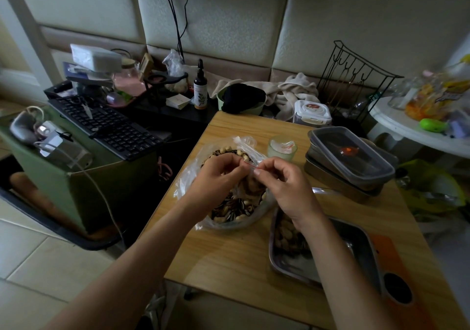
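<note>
Now: both hands meet over a clear plastic bag (230, 209) of peanuts and striped sunflower seeds, working its mouth.
Left hand (218, 177): fingers curled, thumb and forefinger pinching the red zip strip (250, 166) at its left end.
Right hand (284, 184): fingers curled too, pinching the same strip at its right end, fingertips almost touching those of the left.
Bag position: it stands on the wooden worktop (229, 258), near its left edge, directly under and in front of the hands, with its bulging body below the wrists.
Key relation: the strip's long axis runs roughly left to right between the two pinches, so either pulling the lips apart or pressing along the seal follows that line. I cannot tell whether the seal is open or closed here.
Nearer hand: neither, since both are on the strip. The left is over the bag's body and the right is on the tray's side.
Metal tray (366, 233): just right of the bag, under the right forearm, with peanuts (284, 238) heaped in its near-left corner.
Beyond: a pale cup (282, 149) and stacked lidded containers (351, 156), well apart from the pinch.
</note>
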`<action>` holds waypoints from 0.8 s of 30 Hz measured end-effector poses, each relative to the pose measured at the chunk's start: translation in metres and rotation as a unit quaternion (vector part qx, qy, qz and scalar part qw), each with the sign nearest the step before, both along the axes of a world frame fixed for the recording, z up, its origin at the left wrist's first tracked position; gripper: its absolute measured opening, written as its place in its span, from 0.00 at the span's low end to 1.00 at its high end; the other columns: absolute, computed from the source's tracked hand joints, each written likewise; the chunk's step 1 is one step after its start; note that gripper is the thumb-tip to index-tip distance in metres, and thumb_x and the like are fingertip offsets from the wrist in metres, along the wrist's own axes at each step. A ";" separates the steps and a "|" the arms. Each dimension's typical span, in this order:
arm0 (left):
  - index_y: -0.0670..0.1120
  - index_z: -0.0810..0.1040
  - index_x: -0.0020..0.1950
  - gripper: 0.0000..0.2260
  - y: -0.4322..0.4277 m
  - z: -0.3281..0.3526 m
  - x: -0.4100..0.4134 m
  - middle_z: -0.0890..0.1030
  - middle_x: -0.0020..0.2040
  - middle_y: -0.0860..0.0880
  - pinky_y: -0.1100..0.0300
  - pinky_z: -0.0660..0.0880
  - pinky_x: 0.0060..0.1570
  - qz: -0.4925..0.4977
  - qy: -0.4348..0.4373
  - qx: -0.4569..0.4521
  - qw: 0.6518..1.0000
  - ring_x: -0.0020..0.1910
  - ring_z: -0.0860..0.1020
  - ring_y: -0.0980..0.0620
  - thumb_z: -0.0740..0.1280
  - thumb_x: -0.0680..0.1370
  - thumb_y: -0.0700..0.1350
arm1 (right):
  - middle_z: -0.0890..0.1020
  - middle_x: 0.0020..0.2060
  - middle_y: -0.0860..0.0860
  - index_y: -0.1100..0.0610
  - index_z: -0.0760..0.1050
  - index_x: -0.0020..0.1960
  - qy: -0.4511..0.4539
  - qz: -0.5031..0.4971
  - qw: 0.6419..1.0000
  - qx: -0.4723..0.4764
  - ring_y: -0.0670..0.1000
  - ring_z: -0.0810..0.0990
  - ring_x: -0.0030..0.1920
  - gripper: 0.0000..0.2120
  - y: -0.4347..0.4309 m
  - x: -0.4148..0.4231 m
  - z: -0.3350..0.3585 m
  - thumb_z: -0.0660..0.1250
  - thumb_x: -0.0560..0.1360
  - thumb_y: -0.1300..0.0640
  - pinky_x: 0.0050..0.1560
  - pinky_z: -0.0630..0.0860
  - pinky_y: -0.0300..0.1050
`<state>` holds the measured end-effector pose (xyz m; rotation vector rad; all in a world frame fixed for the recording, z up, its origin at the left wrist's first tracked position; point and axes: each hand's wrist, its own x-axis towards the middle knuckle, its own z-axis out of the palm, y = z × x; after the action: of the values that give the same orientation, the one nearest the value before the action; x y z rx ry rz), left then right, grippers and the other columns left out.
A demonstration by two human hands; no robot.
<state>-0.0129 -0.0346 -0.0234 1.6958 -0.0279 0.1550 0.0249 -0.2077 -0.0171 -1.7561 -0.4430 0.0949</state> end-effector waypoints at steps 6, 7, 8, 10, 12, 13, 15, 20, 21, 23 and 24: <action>0.42 0.80 0.51 0.09 -0.003 -0.002 0.001 0.83 0.43 0.40 0.49 0.82 0.44 0.002 -0.005 -0.016 1.000 0.42 0.83 0.43 0.66 0.83 0.46 | 0.83 0.38 0.45 0.56 0.82 0.47 0.003 0.009 1.000 0.011 0.42 0.81 0.43 0.04 0.002 -0.002 0.000 0.71 0.80 0.59 0.45 0.78 0.36; 0.41 0.80 0.51 0.09 -0.003 -0.002 0.001 0.83 0.43 0.40 0.53 0.81 0.42 -0.002 -0.004 -0.020 1.000 0.41 0.83 0.45 0.66 0.83 0.46 | 0.82 0.38 0.45 0.56 0.82 0.46 -0.001 0.009 1.000 0.011 0.42 0.81 0.43 0.04 0.001 -0.001 0.000 0.71 0.80 0.59 0.45 0.78 0.36; 0.40 0.80 0.52 0.09 -0.004 -0.002 0.001 0.84 0.43 0.41 0.56 0.79 0.41 -0.006 -0.004 -0.024 1.000 0.40 0.83 0.46 0.66 0.83 0.46 | 0.82 0.38 0.45 0.57 0.82 0.46 -0.006 0.010 1.000 0.012 0.42 0.81 0.43 0.04 0.001 -0.001 0.000 0.71 0.80 0.60 0.45 0.78 0.37; 0.39 0.80 0.53 0.09 -0.004 -0.001 0.000 0.84 0.42 0.43 0.58 0.78 0.40 -0.014 -0.007 -0.024 1.000 0.39 0.83 0.48 0.66 0.83 0.45 | 0.83 0.39 0.47 0.58 0.82 0.46 -0.010 0.009 1.000 0.015 0.44 0.81 0.43 0.04 0.000 0.000 0.000 0.71 0.80 0.60 0.47 0.79 0.40; 0.40 0.81 0.52 0.09 -0.003 -0.001 0.000 0.84 0.41 0.44 0.58 0.79 0.40 -0.010 -0.014 -0.012 1.000 0.39 0.83 0.48 0.67 0.83 0.45 | 0.83 0.39 0.48 0.57 0.82 0.46 -0.011 0.010 1.000 0.013 0.44 0.82 0.44 0.04 -0.001 0.001 0.000 0.71 0.80 0.60 0.48 0.80 0.42; 0.41 0.81 0.51 0.08 -0.002 -0.001 0.001 0.84 0.41 0.44 0.58 0.79 0.40 -0.006 -0.018 -0.005 1.000 0.39 0.84 0.48 0.67 0.83 0.45 | 0.83 0.40 0.48 0.57 0.82 0.46 -0.012 0.009 1.000 0.009 0.45 0.82 0.44 0.04 -0.001 0.001 -0.001 0.71 0.80 0.60 0.49 0.80 0.43; 0.42 0.81 0.50 0.08 -0.002 -0.001 0.002 0.84 0.42 0.43 0.55 0.80 0.42 0.003 -0.023 0.007 1.000 0.40 0.84 0.46 0.67 0.82 0.45 | 0.84 0.41 0.50 0.57 0.82 0.47 -0.011 0.011 1.000 0.003 0.46 0.83 0.46 0.03 0.000 0.001 -0.002 0.71 0.80 0.60 0.50 0.81 0.47; 0.40 0.79 0.50 0.07 -0.003 0.000 0.000 0.83 0.43 0.40 0.45 0.83 0.43 0.025 -0.018 -0.017 0.999 0.42 0.84 0.39 0.66 0.82 0.43 | 0.86 0.45 0.54 0.56 0.83 0.50 0.009 0.009 1.000 0.003 0.52 0.85 0.50 0.02 0.003 0.000 -0.003 0.71 0.80 0.58 0.54 0.82 0.51; 0.39 0.79 0.51 0.07 -0.003 0.000 -0.001 0.84 0.43 0.39 0.43 0.83 0.43 0.031 -0.013 -0.025 0.999 0.43 0.84 0.37 0.66 0.83 0.42 | 0.86 0.46 0.53 0.55 0.83 0.50 0.011 0.003 1.000 0.002 0.53 0.85 0.51 0.02 0.003 0.001 -0.002 0.71 0.80 0.57 0.54 0.82 0.51; 0.39 0.80 0.52 0.07 -0.004 0.001 -0.001 0.84 0.45 0.38 0.45 0.84 0.42 0.039 0.000 -0.040 0.998 0.45 0.84 0.37 0.65 0.83 0.42 | 0.86 0.45 0.52 0.53 0.83 0.49 0.007 -0.009 1.000 -0.006 0.51 0.85 0.50 0.02 0.002 0.001 -0.002 0.72 0.80 0.57 0.54 0.82 0.49; 0.40 0.80 0.53 0.07 -0.004 0.000 -0.001 0.84 0.45 0.39 0.49 0.84 0.41 0.038 0.006 -0.043 0.998 0.45 0.85 0.40 0.65 0.83 0.43 | 0.86 0.45 0.51 0.53 0.83 0.49 0.003 -0.012 1.000 -0.011 0.50 0.85 0.50 0.03 0.002 0.001 -0.002 0.71 0.80 0.56 0.53 0.82 0.48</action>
<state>-0.0140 -0.0389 -0.0231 1.6120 0.0524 0.2005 0.0263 -0.2057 -0.0189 -1.7826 -0.4177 0.0888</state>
